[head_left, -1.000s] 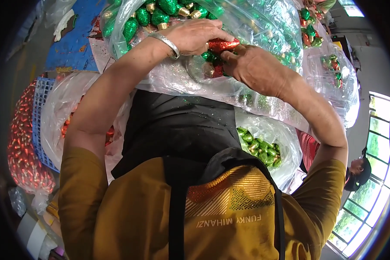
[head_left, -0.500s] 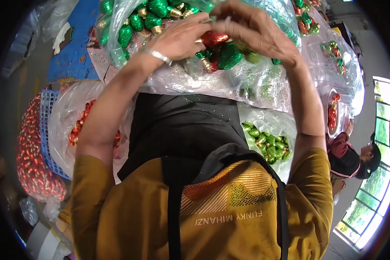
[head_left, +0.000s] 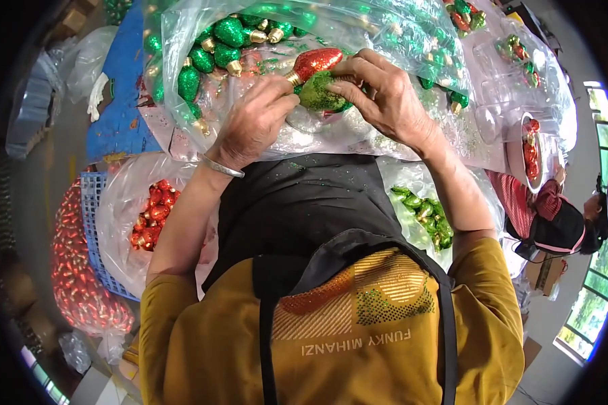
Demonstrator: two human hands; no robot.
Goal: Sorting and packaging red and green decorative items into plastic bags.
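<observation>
Red bulb [head_left: 319,62] and lime bulb [head_left: 319,93], held side by side above the surface [head_left: 123,125]; the lime one partly covers the red. The left hand [head_left: 260,115], fingers bunched, pinches the red bulb's gold base; the right hand [head_left: 388,94], fingers curled, grips the lime bulb's right end. Beyond, clear film [head_left: 392,40] overlies many loose green bulbs [head_left: 230,34], its edge close to both hands. Nearer the body, bags hold red bulbs [head_left: 157,212] at left, lime ones [head_left: 425,216] at right. Outermost: a blue crate [head_left: 100,229] and, far right, a co-worker [head_left: 554,219].
</observation>
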